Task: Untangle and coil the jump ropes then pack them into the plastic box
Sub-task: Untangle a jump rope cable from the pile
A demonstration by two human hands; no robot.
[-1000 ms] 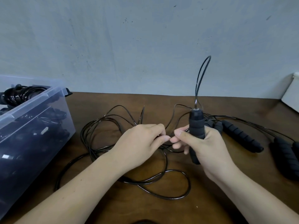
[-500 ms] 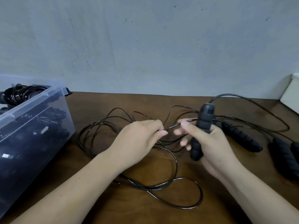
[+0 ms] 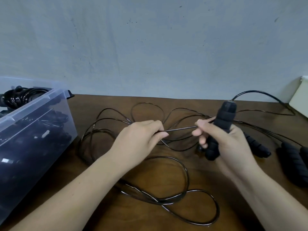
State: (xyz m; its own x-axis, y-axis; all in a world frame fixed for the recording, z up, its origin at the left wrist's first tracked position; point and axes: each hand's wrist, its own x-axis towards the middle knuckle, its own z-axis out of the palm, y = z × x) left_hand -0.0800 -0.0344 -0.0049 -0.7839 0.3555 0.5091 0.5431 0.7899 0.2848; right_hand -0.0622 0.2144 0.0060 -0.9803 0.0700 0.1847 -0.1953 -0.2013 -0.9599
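Observation:
A thin black jump rope cord point(image 3: 181, 174) lies in loose tangled loops on the brown table. My right hand point(image 3: 225, 144) grips a black foam handle point(image 3: 224, 121), tilted with its top to the right, and pinches the cord with the fingertips. My left hand point(image 3: 141, 139) pinches the same cord, and a short stretch point(image 3: 180, 128) runs taut between the two hands. From the handle's top the cord arcs off to the right. A clear plastic box point(image 3: 33, 130) at the left holds several coiled black ropes.
More black foam handles point(image 3: 257, 145) point(image 3: 293, 162) lie on the table at the right, with cords running to them. A white container point(image 3: 300, 100) stands at the far right edge. A grey wall runs behind the table point(image 3: 100, 205).
The handle in my right hand has tipped from upright to leaning right, and its cord loop dropped from above to the right. My hands drew apart, pulling a stretch of cord taut.

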